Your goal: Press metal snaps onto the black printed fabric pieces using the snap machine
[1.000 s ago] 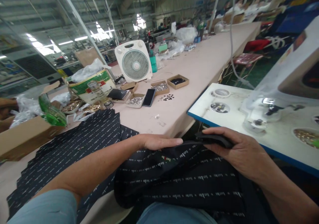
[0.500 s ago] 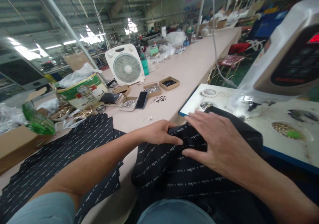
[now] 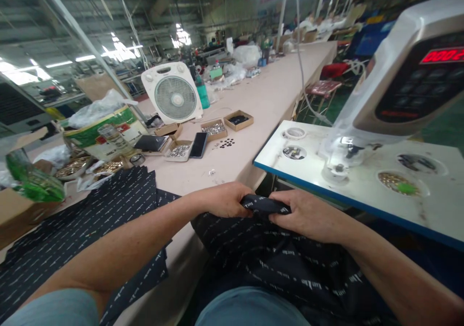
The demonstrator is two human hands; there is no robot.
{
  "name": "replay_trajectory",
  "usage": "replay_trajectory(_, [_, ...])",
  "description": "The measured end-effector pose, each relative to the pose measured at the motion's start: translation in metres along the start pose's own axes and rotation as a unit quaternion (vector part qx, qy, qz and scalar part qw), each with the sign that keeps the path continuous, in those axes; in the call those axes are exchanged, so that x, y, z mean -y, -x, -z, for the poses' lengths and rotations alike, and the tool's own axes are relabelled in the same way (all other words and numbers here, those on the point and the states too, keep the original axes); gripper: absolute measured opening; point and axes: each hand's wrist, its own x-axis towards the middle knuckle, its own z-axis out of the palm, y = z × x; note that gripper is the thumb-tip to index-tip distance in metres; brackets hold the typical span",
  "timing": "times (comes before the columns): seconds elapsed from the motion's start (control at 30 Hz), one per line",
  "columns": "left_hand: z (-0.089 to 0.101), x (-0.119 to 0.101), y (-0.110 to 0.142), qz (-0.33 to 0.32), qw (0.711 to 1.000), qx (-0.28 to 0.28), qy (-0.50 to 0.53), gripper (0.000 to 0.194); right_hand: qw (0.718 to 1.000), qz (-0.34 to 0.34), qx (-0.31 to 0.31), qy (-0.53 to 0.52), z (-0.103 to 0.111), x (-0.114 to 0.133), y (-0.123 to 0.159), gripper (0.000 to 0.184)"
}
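Note:
A piece of black fabric with small white lettering (image 3: pixel 275 263) lies across my lap. My left hand (image 3: pixel 223 199) and my right hand (image 3: pixel 308 215) are both closed on a folded edge of the fabric (image 3: pixel 264 204), pinching it between them just below the front of the white machine table (image 3: pixel 362 191). A stack of the same black printed fabric pieces (image 3: pixel 90 219) lies on the long pink table to my left, under my left forearm.
On the pink table (image 3: pixel 275 99) stand a white fan (image 3: pixel 173 94), small cardboard trays of metal snaps (image 3: pixel 213 129), a black phone (image 3: pixel 198 145) and a green-and-white bag (image 3: pixel 101 130). The press machine (image 3: pixel 409 75) with a red display rises at the right, with cups of parts in its table.
My right hand, which lay flat on the fabric spread up over the machine table's edge, has drawn back and closed on a folded edge beside my left hand. The fabric is off the white table.

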Motion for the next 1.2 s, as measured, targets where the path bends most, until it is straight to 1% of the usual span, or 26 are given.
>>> replay_trajectory(0.07, [-0.003, 0.002, -0.001, -0.005, 0.999, -0.001, 0.050, 0.005, 0.999, -0.015, 0.017, -0.040, 0.001, -0.002, 0.000, 0.009])
replay_trajectory(0.13, [-0.007, 0.004, -0.001, 0.001, 0.994, 0.010, 0.111, 0.006, 0.997, -0.026, 0.030, -0.068, 0.001, -0.004, 0.001, 0.011])
replay_trajectory(0.23, [-0.016, 0.010, -0.002, 0.011, 0.985, 0.014, 0.174, 0.006, 0.994, -0.038, 0.046, -0.095, 0.000, -0.009, 0.002, 0.018])
replay_trajectory(0.3, [-0.022, 0.014, -0.002, 0.014, 0.980, 0.007, 0.199, 0.007, 0.994, -0.053, 0.031, -0.092, -0.002, -0.011, 0.002, 0.024])
replay_trajectory(0.37, [-0.028, 0.018, -0.003, 0.013, 0.974, 0.005, 0.227, 0.015, 0.995, -0.065, -0.002, -0.071, -0.004, -0.012, 0.002, 0.028])
replay_trajectory(0.43, [-0.033, 0.020, -0.004, 0.005, 0.966, 0.001, 0.258, 0.024, 0.996, -0.064, -0.033, -0.050, -0.007, -0.011, 0.001, 0.030])
replay_trajectory(0.5, [-0.036, 0.022, -0.004, -0.001, 0.959, -0.010, 0.282, 0.030, 0.997, -0.055, -0.044, -0.043, -0.008, -0.009, 0.000, 0.028])
replay_trajectory(0.6, [-0.038, 0.025, -0.006, 0.004, 0.955, -0.020, 0.295, 0.033, 0.997, -0.053, -0.015, -0.055, -0.009, -0.006, -0.001, 0.021])
replay_trajectory(0.67, [-0.039, 0.028, -0.007, 0.006, 0.953, -0.012, 0.301, 0.034, 0.996, -0.061, 0.010, -0.066, -0.009, -0.005, -0.002, 0.017])
replay_trajectory(0.77, [-0.039, 0.031, -0.008, 0.012, 0.946, 0.002, 0.325, 0.032, 0.994, -0.072, 0.025, -0.081, -0.008, -0.005, -0.004, 0.018])
replay_trajectory(0.9, [-0.039, 0.030, -0.008, 0.024, 0.924, 0.006, 0.381, 0.031, 0.991, -0.082, 0.036, -0.097, -0.007, -0.007, -0.006, 0.018])
replay_trajectory(0.97, [-0.041, 0.030, -0.010, 0.022, 0.917, -0.008, 0.399, 0.030, 0.991, -0.082, 0.040, -0.096, -0.008, -0.009, -0.007, 0.019])
replay_trajectory(1.03, [-0.046, 0.032, -0.012, 0.011, 0.916, -0.030, 0.400, 0.030, 0.993, -0.074, 0.039, -0.088, -0.008, -0.011, -0.008, 0.019])
replay_trajectory(1.13, [-0.056, 0.038, -0.020, -0.017, 0.923, -0.052, 0.382, 0.029, 0.995, -0.075, 0.034, -0.058, -0.005, -0.016, -0.008, 0.018])
replay_trajectory(1.2, [-0.062, 0.042, -0.028, -0.016, 0.931, -0.073, 0.358, 0.025, 0.996, -0.083, 0.033, -0.030, 0.000, -0.020, -0.009, 0.017])
